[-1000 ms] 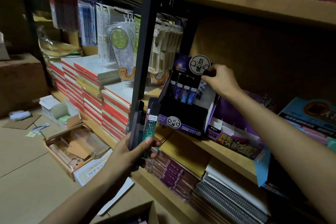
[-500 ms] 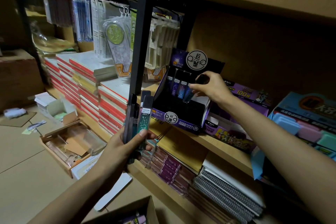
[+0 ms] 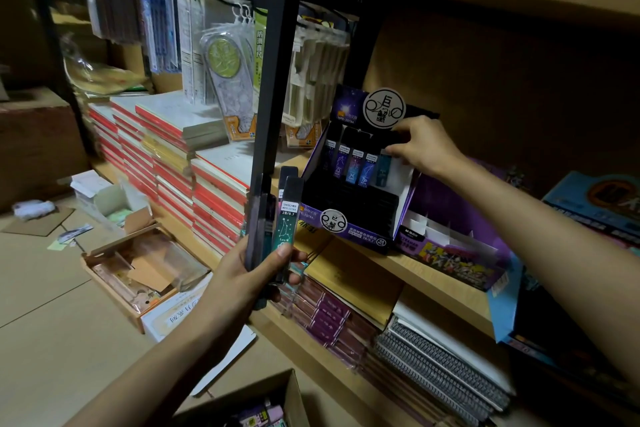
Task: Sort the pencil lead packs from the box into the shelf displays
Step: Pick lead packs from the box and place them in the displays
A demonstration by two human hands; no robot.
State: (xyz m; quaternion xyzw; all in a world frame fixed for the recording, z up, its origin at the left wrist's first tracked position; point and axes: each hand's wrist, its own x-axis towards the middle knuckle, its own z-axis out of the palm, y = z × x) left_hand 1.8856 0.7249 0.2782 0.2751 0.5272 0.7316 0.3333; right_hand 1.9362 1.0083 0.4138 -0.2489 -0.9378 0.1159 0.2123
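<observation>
Left hand [image 3: 249, 277] is held low in front of a black metal shelf post [image 3: 273, 80] — a fanned bunch of slim dark pencil lead packs [image 3: 277, 229] is gripped upright in it, w/ the thumb laid across the front. Frontmost pack of the bunch is teal, w/ a white constellation & a label reading 2B/0.7.

Right hand [image 3: 427, 149] is placed at the back of a purple-and-black cardboard display box [image 3: 346, 229], which is stood on a light wooden shelf [image 3: 426, 274]. Its fingers are curled, & the top of a teal lead pack [image 3: 382, 170] is pinched betw. thumb & fingertips at the right end of the back row. Four blue/purple packs [image 3: 355, 165] are stood upright in that row, just left of the teal one. Lower tiers of the display are too dark for contents to be told.

A round white sign w/ black characters [image 3: 383, 109] is fixed to the display's back card, just left of the right hand. A brown cardboard box [image 3: 294, 392] is seen open at the bottom edge, w/ loose lead packs [image 3: 259, 418] inside — well apart from the display. A second purple display tray [image 3: 450, 253] is set just beside the first, on its right. Stacks of red-edged notebooks [image 3: 207, 191] are piled left of the post.
</observation>
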